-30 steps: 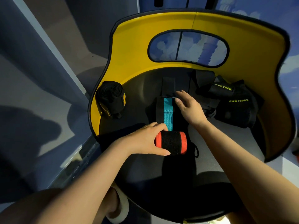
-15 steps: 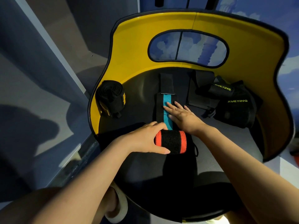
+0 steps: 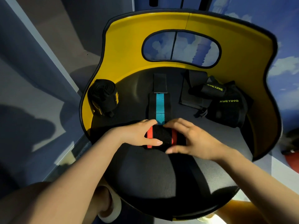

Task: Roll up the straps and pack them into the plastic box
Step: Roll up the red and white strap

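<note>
A black strap with orange edges is partly rolled into a roll (image 3: 161, 137) on the dark seat (image 3: 145, 172) of a yellow-backed chair. Its unrolled tail (image 3: 159, 107), black with a teal stripe, lies flat toward the backrest. My left hand (image 3: 137, 135) grips the roll's left end, thumb in front and fingers over the top. My right hand (image 3: 192, 139) grips the right end the same way. A finished black roll (image 3: 103, 97) with yellow marks stands at the seat's left edge. No plastic box is in view.
Loose black straps and wraps marked XUEYING (image 3: 223, 102) lie heaped at the seat's right rear. The yellow backrest (image 3: 129, 46) curves around the seat on three sides. A red object (image 3: 291, 159) sits on the floor at the far right. My knee and shoe show at the bottom left.
My right hand left the flat teal tail and came back to the roll, now gripping its right end. The left hand stayed on the roll.
</note>
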Demonstrator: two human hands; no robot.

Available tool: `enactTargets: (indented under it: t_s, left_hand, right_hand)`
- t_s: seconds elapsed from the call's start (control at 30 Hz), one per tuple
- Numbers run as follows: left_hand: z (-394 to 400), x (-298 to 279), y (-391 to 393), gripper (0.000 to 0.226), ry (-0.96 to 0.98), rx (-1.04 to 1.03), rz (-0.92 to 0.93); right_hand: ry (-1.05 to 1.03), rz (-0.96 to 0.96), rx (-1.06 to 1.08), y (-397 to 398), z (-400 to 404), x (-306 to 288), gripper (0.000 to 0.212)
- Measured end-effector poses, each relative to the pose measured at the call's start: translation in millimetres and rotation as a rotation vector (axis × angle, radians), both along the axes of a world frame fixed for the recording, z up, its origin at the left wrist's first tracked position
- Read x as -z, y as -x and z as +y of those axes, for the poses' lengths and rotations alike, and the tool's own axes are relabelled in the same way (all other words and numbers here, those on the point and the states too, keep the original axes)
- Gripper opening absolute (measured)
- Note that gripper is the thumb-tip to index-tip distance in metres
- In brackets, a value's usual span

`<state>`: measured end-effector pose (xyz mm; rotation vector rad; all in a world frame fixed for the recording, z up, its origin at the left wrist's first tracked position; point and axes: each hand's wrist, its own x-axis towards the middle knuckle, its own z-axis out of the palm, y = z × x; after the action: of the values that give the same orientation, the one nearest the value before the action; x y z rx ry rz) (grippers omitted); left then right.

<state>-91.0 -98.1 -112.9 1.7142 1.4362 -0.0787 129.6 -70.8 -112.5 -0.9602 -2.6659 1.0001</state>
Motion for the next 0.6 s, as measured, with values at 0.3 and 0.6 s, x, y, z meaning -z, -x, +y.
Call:
enactTargets:
  t_s: [0.3, 0.6]
  left_hand:
    - [-6.6, 4.2, -4.1, 0.064, -0.231, -0.138, 0.001]
    - [-27.5, 14.3, -6.0, 0.077, -0.436, -0.016, 0.11]
  right_hand:
    - [0.012, 0.055, 0.025, 1.6, 9.3, 9.5, 0.069]
    - [0.306, -0.002, 0.061, 3.2, 20.1, 8.1, 0.063]
